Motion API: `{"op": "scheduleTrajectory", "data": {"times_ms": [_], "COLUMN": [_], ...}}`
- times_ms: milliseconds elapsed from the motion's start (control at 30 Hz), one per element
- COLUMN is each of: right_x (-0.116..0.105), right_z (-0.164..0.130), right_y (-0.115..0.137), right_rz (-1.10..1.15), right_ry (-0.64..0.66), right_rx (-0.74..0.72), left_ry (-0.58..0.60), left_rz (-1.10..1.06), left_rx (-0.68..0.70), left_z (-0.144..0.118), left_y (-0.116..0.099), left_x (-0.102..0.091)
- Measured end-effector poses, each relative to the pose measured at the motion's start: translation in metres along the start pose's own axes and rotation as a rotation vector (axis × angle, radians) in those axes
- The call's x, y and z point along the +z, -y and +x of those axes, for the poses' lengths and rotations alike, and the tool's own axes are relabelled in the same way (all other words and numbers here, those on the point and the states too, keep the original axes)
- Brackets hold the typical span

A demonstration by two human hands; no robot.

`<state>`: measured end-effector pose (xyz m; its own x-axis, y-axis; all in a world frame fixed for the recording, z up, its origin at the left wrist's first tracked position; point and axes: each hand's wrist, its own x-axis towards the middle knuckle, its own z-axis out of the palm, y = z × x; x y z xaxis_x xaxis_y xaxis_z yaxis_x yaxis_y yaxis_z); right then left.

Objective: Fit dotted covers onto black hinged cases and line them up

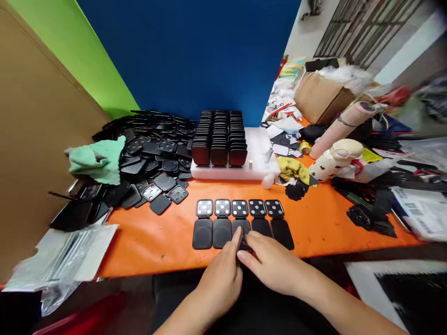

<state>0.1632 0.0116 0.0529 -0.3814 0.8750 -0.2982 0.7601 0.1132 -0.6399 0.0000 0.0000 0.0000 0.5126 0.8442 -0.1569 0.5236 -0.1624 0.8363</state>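
A green cloth (96,159) lies on a heap of black cases (150,149) at the left. On the orange table (150,242), five opened cases (240,223) sit in a row. Over the middle one, the left hand (221,274) and right hand (268,260) meet, pinching a small black piece (242,245) together.

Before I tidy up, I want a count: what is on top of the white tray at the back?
On the white tray stand three tight rows of black cases, with a small metal cylinder beside them. The rear cases hide behind the front ones, so no exact count.
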Motion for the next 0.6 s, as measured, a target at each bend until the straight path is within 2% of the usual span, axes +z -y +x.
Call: {"op": "scheduleTrajectory", "data": {"times_ms": [133, 233, 333, 467, 600], "right_x": [0.005, 0.009, 0.011, 0.011, 0.012], "right_z": [0.002, 0.0, -0.002, -0.004, -0.004], "right_y": [0.002, 0.005, 0.006, 0.003, 0.005], "right_rz": [-0.037, 0.001, 0.097, 0.175, 0.061], "right_ry": [-0.035, -0.041, -0.03, -0.015, -0.042], "right_rx": [-0.002, -0.071, -0.115, -0.129, -0.07], "left_ry": [-0.013, -0.028, -0.054, 0.0, -0.042], "left_rz": [-0.05, -0.135, -0.336, -0.601, -0.414], "left_rx": [0.008, 0.005, -0.025, -0.115, -0.105], "left_z": [-0.004, -0.004, -0.001, 0.004, 0.003], "left_y": [0.001, 0.0, -0.002, -0.003, -0.002], "left_x": [-0.001, 0.0, 0.003, 0.006, 0.005]}}
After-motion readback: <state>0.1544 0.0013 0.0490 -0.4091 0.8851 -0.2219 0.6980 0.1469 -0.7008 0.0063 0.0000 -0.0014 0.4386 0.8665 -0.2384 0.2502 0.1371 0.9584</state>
